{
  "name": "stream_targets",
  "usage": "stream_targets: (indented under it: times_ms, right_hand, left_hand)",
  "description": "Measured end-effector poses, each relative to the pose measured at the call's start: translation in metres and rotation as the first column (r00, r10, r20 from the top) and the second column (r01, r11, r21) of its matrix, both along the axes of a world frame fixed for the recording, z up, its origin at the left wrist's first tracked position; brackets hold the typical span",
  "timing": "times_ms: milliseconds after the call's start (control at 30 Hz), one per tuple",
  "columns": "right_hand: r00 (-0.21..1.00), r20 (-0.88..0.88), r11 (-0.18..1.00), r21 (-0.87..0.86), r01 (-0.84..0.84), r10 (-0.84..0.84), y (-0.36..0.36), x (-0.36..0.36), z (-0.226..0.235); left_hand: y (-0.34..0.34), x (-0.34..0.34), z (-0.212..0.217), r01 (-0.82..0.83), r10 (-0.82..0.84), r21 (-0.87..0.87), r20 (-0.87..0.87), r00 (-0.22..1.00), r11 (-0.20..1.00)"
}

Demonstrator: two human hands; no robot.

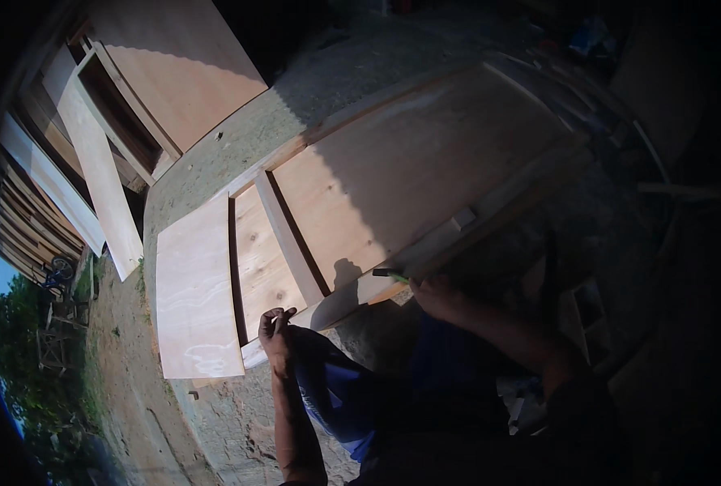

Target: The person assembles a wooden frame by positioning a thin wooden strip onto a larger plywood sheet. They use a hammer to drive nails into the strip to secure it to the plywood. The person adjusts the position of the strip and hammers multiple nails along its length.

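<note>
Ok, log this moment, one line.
left hand: pinched, contents unclear | right hand: holding green-handled tool | wooden frame: near both hands

Pale pinkish beige on the plywood sheet toward half past eight; brown-knotted cream on the narrow panel at nine; black and green on the tool at five.
</note>
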State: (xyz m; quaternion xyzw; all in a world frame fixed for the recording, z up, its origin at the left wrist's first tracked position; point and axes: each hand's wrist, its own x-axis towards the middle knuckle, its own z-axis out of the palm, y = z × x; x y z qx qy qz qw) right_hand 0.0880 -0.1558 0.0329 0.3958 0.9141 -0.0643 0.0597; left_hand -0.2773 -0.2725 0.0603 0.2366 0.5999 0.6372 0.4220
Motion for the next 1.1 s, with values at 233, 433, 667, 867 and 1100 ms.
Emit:
stream_targets:
  times_ms: [233,433,667,867,1100]
  right_hand:
    - [0.984,0.099,0.989,-0.029,-0.144,0.146,0.014,0.001,0.017]
    - [0.972,0.168,0.984,-0.095,-0.151,0.165,0.019,0.002,0.044]
    - [0.981,0.191,0.968,-0.253,0.005,0.045,0.033,-0.031,0.053]
    - [0.801,0.308,0.613,-0.522,0.594,-0.513,-0.036,-0.002,0.093]
    - [0.705,0.185,0.564,-0.478,0.673,-0.685,-0.198,0.132,0.292]
  left_hand:
    - [-0.041,0.020,0.053,0.051,-0.052,-0.008,-0.205,0.977,0.999]
    - [-0.072,0.039,0.094,0.036,-0.045,-0.079,-0.107,0.993,0.996]
    - [-0.098,0.055,0.115,0.059,-0.019,-0.316,0.128,0.992,0.947]
    - [-0.133,0.092,0.147,0.112,0.066,-0.346,0.463,0.884,0.932]
    - [-0.228,0.098,0.305,0.191,0.088,-0.308,0.703,0.706,0.932]
